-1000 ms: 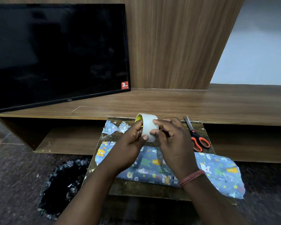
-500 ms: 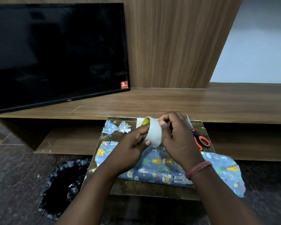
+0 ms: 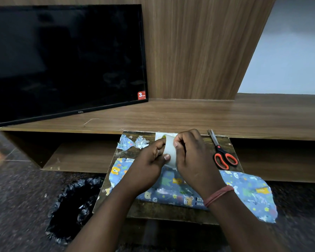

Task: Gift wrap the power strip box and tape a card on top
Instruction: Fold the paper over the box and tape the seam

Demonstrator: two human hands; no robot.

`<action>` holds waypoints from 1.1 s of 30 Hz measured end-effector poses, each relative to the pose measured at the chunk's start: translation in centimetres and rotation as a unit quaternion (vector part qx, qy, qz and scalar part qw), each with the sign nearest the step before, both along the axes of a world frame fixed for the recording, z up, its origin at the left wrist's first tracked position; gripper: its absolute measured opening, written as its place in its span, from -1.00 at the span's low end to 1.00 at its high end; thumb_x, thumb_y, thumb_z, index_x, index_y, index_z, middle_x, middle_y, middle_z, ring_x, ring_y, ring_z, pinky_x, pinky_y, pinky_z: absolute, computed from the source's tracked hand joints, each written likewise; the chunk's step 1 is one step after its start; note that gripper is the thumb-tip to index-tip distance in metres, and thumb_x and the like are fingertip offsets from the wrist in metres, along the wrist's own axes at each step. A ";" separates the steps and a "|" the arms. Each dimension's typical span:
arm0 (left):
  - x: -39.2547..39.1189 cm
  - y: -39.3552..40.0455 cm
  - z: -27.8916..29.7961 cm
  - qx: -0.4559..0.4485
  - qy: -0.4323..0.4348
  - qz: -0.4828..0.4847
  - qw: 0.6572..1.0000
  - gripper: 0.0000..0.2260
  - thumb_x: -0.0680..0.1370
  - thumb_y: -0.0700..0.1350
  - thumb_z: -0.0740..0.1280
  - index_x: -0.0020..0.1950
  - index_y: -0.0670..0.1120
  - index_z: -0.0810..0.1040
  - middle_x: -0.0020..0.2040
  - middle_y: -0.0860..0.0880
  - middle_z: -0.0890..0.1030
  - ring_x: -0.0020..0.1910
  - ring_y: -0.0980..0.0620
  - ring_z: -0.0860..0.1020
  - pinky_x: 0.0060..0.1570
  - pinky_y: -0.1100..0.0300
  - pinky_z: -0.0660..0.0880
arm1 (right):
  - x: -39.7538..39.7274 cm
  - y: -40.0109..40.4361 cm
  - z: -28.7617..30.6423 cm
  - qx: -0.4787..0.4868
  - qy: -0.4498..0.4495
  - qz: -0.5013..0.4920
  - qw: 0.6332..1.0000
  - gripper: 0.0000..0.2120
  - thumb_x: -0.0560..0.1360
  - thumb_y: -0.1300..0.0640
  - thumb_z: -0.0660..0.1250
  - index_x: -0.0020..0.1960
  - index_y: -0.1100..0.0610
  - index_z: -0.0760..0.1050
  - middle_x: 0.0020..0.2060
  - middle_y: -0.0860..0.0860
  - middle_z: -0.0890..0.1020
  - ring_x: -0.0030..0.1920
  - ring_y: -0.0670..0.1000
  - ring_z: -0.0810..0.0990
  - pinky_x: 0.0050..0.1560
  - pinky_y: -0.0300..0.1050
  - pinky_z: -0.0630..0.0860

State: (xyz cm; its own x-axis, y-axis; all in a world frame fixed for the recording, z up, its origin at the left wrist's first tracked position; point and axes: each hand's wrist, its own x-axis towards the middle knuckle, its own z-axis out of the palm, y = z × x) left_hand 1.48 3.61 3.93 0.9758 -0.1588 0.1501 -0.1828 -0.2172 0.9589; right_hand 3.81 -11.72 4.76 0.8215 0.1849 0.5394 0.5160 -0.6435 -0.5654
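A roll of clear tape (image 3: 170, 151) is held between both hands above the small wooden table (image 3: 164, 213). My left hand (image 3: 149, 162) grips its left side and my right hand (image 3: 191, 157) pinches its right side and rim. Under my hands lies the power strip box wrapped in blue cartoon-animal paper (image 3: 171, 190), with loose paper spreading off the table's right edge (image 3: 253, 195). A white card (image 3: 159, 136) peeks out behind the tape at the table's far edge.
Orange-handled scissors (image 3: 222, 153) lie at the table's right far corner. Paper scraps (image 3: 133, 142) sit at the far left. A black-lined bin (image 3: 75, 206) stands on the floor to the left. A TV (image 3: 62, 60) stands on the long wooden shelf (image 3: 189, 115) behind.
Both hands have turned the tape roll and lowered it slightly toward the wrapped box; my right hand now covers more of the roll's right side.
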 end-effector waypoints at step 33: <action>1.3 0.0 0.9 -0.508 0.186 0.069 0.838 -0.62 0.47 -0.37 0.33 0.28 -0.43 0.48 0.15 -0.28 0.65 0.17 -0.16 0.65 0.13 0.08 0.63 | -0.4 -0.4 0.1 0.250 0.302 0.089 0.916 -0.83 0.48 0.33 0.47 -0.01 0.10 0.64 -0.15 -0.04 0.75 -0.11 -0.03 0.74 -0.05 -0.16 0.64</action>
State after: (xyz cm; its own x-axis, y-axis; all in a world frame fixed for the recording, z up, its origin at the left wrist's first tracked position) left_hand 2.75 3.58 4.85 0.9836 -0.0145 -0.1800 0.1293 0.7523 0.6460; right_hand 3.46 -12.08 4.82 0.9787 0.1985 0.0514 0.0844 -0.1614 -0.9833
